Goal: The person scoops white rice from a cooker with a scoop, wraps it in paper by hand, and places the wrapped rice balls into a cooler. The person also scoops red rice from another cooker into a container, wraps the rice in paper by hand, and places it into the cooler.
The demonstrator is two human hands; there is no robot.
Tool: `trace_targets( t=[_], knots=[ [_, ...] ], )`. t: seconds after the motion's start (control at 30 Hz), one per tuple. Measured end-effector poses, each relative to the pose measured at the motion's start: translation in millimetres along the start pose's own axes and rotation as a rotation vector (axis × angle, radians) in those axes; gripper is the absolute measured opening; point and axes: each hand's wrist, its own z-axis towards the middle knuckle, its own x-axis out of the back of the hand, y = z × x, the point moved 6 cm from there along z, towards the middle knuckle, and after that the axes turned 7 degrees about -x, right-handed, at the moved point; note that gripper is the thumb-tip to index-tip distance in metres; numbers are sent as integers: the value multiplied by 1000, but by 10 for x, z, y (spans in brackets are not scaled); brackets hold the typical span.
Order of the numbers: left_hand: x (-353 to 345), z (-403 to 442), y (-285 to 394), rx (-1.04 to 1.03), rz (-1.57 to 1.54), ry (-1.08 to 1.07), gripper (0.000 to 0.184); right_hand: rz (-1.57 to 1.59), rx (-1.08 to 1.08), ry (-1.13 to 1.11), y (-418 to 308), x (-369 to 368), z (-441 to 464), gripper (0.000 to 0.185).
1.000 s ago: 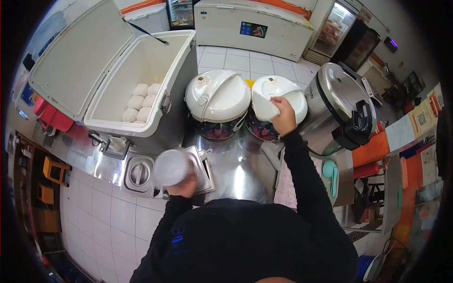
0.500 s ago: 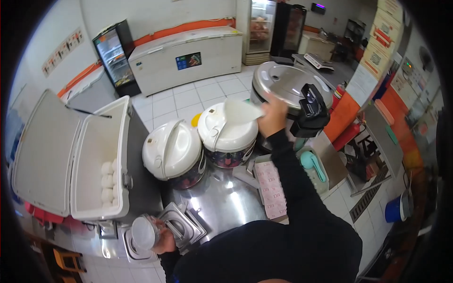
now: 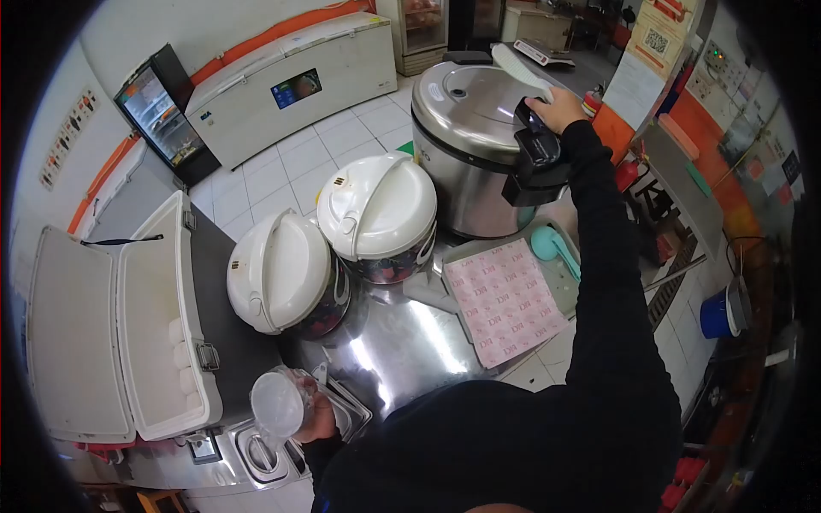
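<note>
Clamps the fingers [image 3: 536, 105] of the right hand [image 3: 563, 109] on the handle end of a white paddle [image 3: 520, 70], with the blade slanting away to the far left over the shut lid of a big steel cooker [image 3: 475, 184]. Poises this hand at the black latch [image 3: 540, 154] on the cooker's right side, with the back of the hand upward; cannot tell about contact with the latch. Stretches the right arm far forward in a black sleeve [image 3: 611, 248], nearly straight, across the right edge of the grey tray [image 3: 562, 289].

Curls the fingers of the left hand [image 3: 318, 417] round the right side of a translucent cup [image 3: 278, 402], tilted to the left with a round end toward the camera. Tucks the left arm low and close to the body, at the near left, above steel lidded pans [image 3: 259, 453].

Has between the hands the steel table [image 3: 398, 350], with a white-lidded cooker [image 3: 380, 205] left of the steel one and a second white-lidded cooker [image 3: 278, 269] nearer and farther left. Has pink printed paper [image 3: 505, 299] and a mint-green scoop [image 3: 552, 244] in the tray, at the right, and an open cool box [image 3: 209, 376] at the left.
</note>
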Motion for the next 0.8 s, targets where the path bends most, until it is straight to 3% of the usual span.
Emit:
trace_targets(
  t=[0.1, 0.27, 0.37, 0.5, 0.6, 0.7, 0.77, 0.8],
  knots=[
    [28, -65, -1, -6, -5, -34, 63, 9, -20, 71, 111, 1, 66, 51],
    [170, -283, 228, -43, 38, 25, 59, -153, -28, 89, 462, -1, 458, 68],
    [225, -414, 337, -95, 20, 42, 58, -79, -85, -34, 576, -59, 532, 63],
    [259, -516, 328, -106, -37, 73, 57, -149, -53, 48, 484, -19, 397, 62],
    [233, -505, 251, -64, -39, 55, 54, -339, -119, 215, 91, 198, 11, 46],
    [116, -450, 157, -72, -19, 66, 53, -247, 408, 553, -564, 192, -506, 28],
    [116, -458, 122, -77, -3, 91, 54, 101, 436, 247, -1015, -234, -900, 20],
    [192, -450, 135, -61, 7, 100, 54, 202, 408, -13, -1207, -590, -1130, 19]
  ],
)
